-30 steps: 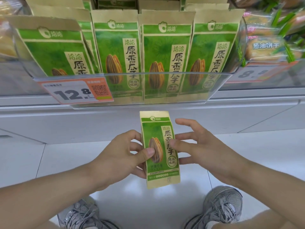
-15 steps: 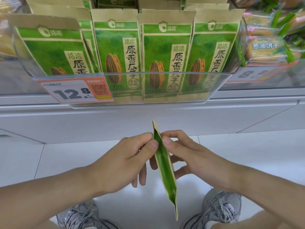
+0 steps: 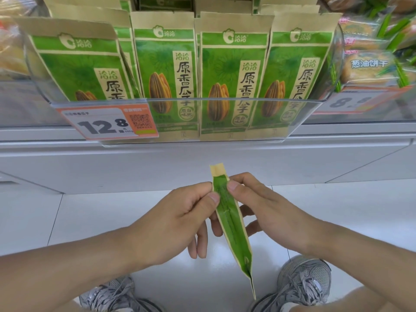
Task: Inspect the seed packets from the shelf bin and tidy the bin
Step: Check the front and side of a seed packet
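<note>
Green seed packet (image 3: 231, 224) edge-on, pinched near its top between left hand (image 3: 177, 219) and right hand (image 3: 267, 210).

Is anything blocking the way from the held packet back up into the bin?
Only the bin's clear front wall, which it must clear from above. The packet, pinched by left hand and right hand, hangs below the shelf with open space between.

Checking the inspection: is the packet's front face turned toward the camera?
No: the seed packet shows its narrow green side, pinched between left hand and right hand.
</note>
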Demonstrator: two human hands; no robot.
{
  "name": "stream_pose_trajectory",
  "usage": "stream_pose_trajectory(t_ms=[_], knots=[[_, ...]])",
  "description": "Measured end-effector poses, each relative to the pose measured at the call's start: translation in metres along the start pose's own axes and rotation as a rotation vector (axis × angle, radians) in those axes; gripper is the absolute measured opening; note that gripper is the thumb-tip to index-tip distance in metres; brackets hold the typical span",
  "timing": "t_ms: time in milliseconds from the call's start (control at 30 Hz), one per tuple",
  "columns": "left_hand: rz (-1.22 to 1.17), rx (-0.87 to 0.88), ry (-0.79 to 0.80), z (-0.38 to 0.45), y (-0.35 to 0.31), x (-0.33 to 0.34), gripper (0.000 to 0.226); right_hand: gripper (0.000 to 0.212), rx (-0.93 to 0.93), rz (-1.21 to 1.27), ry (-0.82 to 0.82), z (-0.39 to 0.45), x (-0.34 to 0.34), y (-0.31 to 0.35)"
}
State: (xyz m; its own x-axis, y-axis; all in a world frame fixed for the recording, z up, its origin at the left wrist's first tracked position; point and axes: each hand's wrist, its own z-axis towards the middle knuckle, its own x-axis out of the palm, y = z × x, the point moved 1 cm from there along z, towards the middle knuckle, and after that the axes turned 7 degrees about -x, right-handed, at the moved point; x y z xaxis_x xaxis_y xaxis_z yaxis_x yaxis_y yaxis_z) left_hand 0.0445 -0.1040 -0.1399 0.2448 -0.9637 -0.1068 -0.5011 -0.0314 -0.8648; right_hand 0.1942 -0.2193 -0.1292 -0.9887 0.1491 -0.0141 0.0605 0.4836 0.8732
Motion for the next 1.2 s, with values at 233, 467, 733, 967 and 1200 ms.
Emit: stream_pose_trajectory(t_ms=[233, 467, 733, 967, 1200], knots=[[-0.002, -0.081, 0.044, -0.001, 0.002, -0.001, 0.034, 0.048, 0.045, -0.020, -0.041, 0.002, -0.005, -0.001], [0.021, -0.297, 0.223, -0.012, 0.008, 0.028, 0.028, 0.048, 0.198, 0.056, -0.192, 0.010, -0.012, -0.010], [-0.102, -0.282, 0.246, -0.012, 0.003, 0.026, 0.026, 0.051, 0.166, 0.096, -0.222, 0.010, -0.007, -0.012], [0.079, -0.194, 0.140, -0.013, 0.008, 0.023, 0.017, 0.056, 0.129, 0.149, -0.173, 0.009, -0.005, -0.015], [0.258, -0.048, 0.036, -0.010, 0.003, 0.009, 0.014, 0.098, 0.051, -0.012, 0.060, 0.007, -0.020, -0.005]])
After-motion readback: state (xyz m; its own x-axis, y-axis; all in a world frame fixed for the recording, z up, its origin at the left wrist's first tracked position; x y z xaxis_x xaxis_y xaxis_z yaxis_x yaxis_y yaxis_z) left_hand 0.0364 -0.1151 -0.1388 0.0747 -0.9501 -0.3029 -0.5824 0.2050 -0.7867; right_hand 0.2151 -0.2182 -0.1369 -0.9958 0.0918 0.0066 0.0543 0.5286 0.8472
